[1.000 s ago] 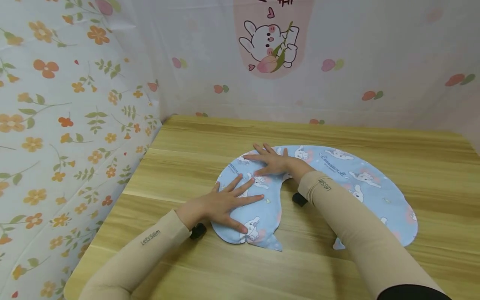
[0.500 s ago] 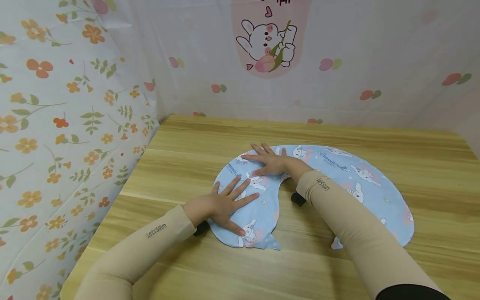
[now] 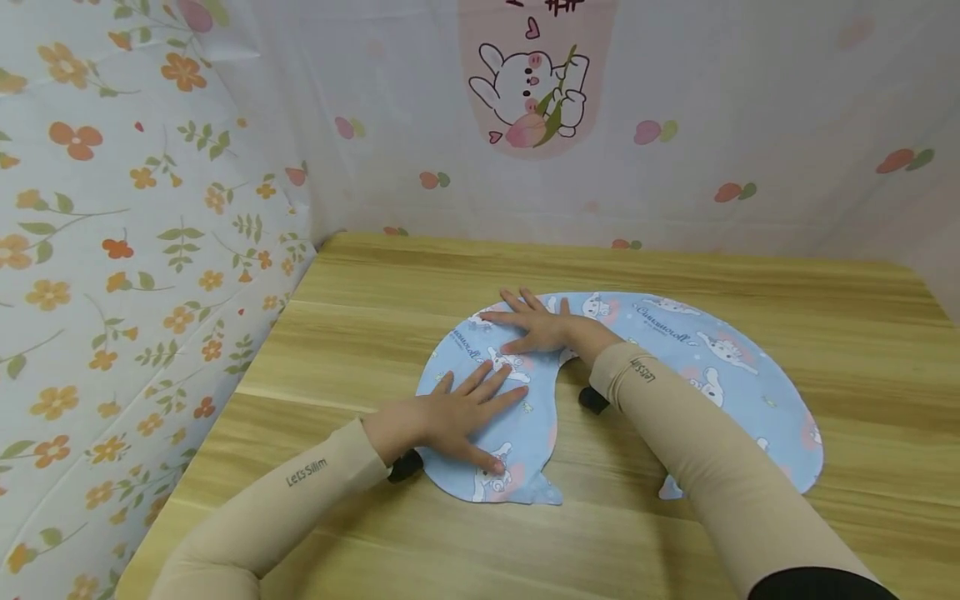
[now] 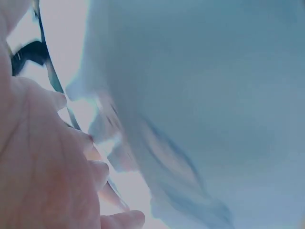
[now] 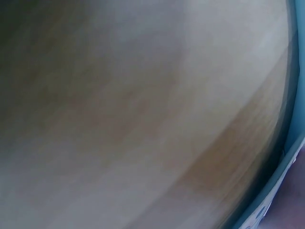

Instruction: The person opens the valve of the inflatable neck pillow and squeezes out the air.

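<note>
A light blue, U-shaped cloth piece (image 3: 675, 358) with white cartoon figures and lettering lies on the wooden table, its inner curve toward the person. My left hand (image 3: 457, 417) rests on its left arm, fingers spread, thumb near the pointed lower tip. Farther back, my right hand (image 3: 540, 325) lies spread on the upper left bend, with that forearm crossing over the cloth. In the left wrist view, the palm (image 4: 47, 167) shows beside a blurred stretch of blue cloth (image 4: 214, 95). The right wrist view catches only the cloth's edge (image 5: 267, 205) at the right.
Wood-grain tabletop (image 3: 337, 517) surrounds the cloth. Behind it hangs a pale curtain (image 3: 375, 100) with a rabbit print, and a floral curtain (image 3: 135, 267) borders the left side. Small black camera blocks sit under the left wrist (image 3: 405, 467) and right wrist (image 3: 594, 400).
The lower left edge of the cloth, notched a second ago, now lies smoother. My left hand has shifted slightly over the cloth; my right hand stays in place on it.
</note>
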### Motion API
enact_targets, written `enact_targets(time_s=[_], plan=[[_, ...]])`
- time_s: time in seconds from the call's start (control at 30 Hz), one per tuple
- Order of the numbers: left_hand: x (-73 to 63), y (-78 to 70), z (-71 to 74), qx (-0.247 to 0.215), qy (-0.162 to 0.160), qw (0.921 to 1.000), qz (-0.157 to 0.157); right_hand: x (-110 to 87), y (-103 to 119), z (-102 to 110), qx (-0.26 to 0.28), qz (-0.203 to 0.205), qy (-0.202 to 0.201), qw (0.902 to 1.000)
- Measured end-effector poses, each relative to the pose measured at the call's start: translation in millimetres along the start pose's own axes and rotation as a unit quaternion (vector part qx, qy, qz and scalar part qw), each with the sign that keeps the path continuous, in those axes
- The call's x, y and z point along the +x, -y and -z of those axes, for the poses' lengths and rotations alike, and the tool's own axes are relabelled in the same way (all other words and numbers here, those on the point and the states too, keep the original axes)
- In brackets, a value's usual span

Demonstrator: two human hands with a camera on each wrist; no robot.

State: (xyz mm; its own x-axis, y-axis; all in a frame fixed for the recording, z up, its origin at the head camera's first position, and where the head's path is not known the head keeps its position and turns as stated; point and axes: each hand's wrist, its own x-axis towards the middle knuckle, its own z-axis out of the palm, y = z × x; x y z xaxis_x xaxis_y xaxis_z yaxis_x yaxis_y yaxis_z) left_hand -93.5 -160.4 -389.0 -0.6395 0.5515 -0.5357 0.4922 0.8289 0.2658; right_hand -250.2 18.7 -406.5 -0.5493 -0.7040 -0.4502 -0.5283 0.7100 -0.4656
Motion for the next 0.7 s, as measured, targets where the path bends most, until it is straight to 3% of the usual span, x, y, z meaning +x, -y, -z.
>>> enact_targets(time_s=[0.1,0.17,0.3,0.43,0.7], plan=[[0.9,-10.8,-2.4,0.014,0.009,0.9993,-0.032,-0.6,0,-1,0.000,0.000,-0.001,1.0000],[3.0,-14.8,-4.9,0.033,0.015,0.9987,-0.036,-0.2,0,-2,0.001,-0.001,-0.003,1.0000],[6.8,-12.8,-7.7,0.055,0.019,0.9983,0.004,1.2,1,-2,0.001,0.000,0.000,1.0000],[10.2,-2.5,-6.1,0.046,0.025,0.9976,0.046,1.6,3,-2,-0.002,-0.002,0.005,1.0000],[11.9,14.4,0.3,0.025,0.016,0.9962,0.082,-0.1,1,-1,-0.004,-0.006,0.003,1.0000]])
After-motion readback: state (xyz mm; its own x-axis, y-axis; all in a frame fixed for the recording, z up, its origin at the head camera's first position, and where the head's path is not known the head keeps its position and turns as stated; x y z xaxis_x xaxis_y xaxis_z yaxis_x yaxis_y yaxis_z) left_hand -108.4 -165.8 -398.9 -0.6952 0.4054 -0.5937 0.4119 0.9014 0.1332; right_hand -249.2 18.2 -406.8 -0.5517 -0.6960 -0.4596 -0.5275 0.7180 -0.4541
